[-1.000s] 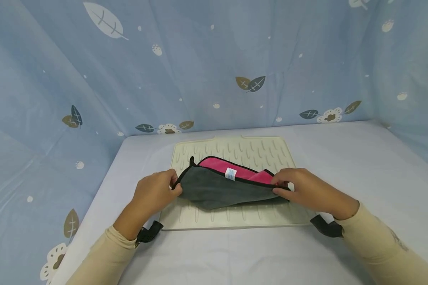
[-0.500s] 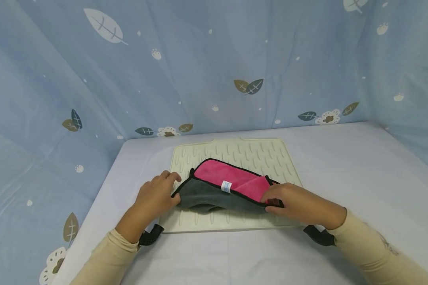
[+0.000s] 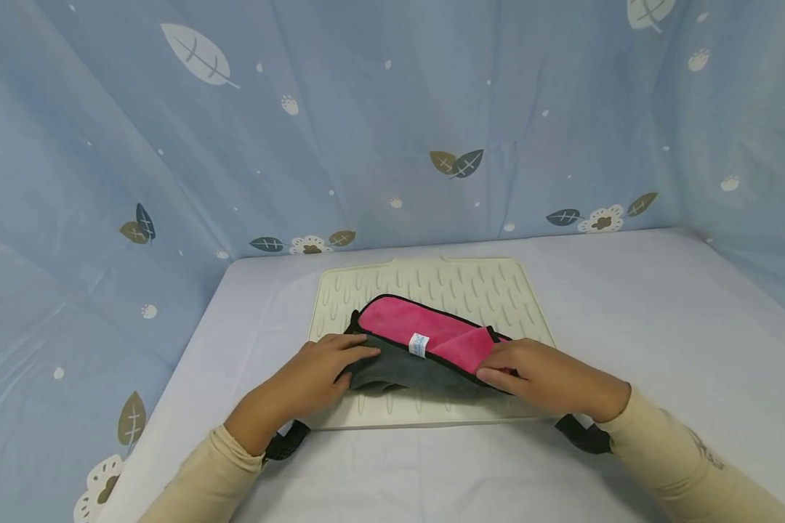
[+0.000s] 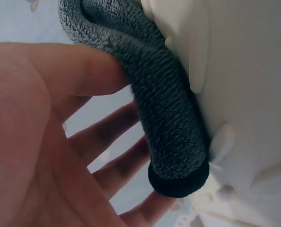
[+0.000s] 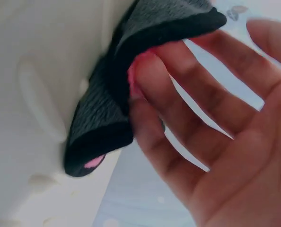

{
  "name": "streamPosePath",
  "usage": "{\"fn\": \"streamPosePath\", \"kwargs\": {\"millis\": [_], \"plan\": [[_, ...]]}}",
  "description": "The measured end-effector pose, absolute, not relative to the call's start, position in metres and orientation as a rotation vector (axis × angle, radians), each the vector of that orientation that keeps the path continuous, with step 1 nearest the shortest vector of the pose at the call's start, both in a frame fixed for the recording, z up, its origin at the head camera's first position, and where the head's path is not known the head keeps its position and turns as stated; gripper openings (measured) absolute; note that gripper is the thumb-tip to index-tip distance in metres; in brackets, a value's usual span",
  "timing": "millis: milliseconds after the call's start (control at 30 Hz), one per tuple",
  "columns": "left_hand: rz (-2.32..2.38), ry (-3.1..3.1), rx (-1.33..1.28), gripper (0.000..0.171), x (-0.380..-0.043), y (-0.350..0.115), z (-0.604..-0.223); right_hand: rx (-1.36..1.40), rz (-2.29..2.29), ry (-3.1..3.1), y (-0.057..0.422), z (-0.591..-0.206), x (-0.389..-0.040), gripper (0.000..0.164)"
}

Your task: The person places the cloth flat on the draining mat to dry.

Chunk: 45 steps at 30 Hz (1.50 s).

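A folded microfibre cloth, pink on one face and grey on the other with black edging, lies across the cream ridged mat. A white label sits on its black seam. My left hand rests over the cloth's left end; in the left wrist view its thumb touches the grey fold while straight fingers spread behind it. At the right end is my right hand. The right wrist view shows its fingertips tucked against the pink side under the black edge, the thumb apart from the cloth.
The mat lies on a table covered with a white sheet. Behind and to the left hangs a blue curtain with leaf and flower prints. Black wrist straps show below the beige sleeves.
The grey front flap has come down, so more pink shows. My right hand has shifted left and downward with its corner. My left hand has left the corner and moved right onto the cloth.
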<state>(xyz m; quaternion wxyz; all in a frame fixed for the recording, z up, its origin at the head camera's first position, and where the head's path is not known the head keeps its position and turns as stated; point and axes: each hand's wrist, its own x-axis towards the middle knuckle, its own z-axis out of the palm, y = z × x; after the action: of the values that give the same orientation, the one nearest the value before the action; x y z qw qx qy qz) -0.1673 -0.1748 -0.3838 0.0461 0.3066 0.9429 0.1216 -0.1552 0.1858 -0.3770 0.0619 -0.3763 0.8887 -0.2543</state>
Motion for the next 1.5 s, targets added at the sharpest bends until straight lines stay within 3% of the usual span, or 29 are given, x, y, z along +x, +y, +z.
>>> {"fn": "streamPosePath", "kwargs": {"millis": [167,433,567,700,1067,1200,1300,1500], "plan": [[0.386,2.860,0.929,0.054,-0.167,-0.176,-0.387,-1.112,-0.636,2.944,0.188,-0.379,-0.159,0.015],[0.380,2.901,0.676,0.077,-0.166,-0.177,-0.385,-0.814,-0.527,2.963,0.198,-0.387,-0.164,0.070],[0.300,2.917,0.592,0.086,-0.166,-0.178,-0.383,-0.745,-0.504,2.886,0.200,-0.391,-0.166,0.081],[0.223,2.949,0.615,0.081,-0.167,-0.178,-0.382,-0.753,-0.495,2.897,0.199,-0.390,-0.166,0.076],[0.345,2.974,0.765,0.051,-0.167,-0.176,-0.383,-0.851,-0.593,2.931,0.195,-0.388,-0.168,0.033],[0.374,2.959,0.807,0.052,-0.168,-0.174,-0.383,-0.843,-0.648,2.905,0.195,-0.388,-0.170,0.025],[0.389,2.933,0.782,0.065,-0.169,-0.174,-0.383,-0.816,-0.677,2.890,0.195,-0.388,-0.170,0.027],[0.394,2.923,0.767,0.085,-0.170,-0.175,-0.383,-0.794,-0.662,2.890,0.197,-0.389,-0.170,0.050]]}}
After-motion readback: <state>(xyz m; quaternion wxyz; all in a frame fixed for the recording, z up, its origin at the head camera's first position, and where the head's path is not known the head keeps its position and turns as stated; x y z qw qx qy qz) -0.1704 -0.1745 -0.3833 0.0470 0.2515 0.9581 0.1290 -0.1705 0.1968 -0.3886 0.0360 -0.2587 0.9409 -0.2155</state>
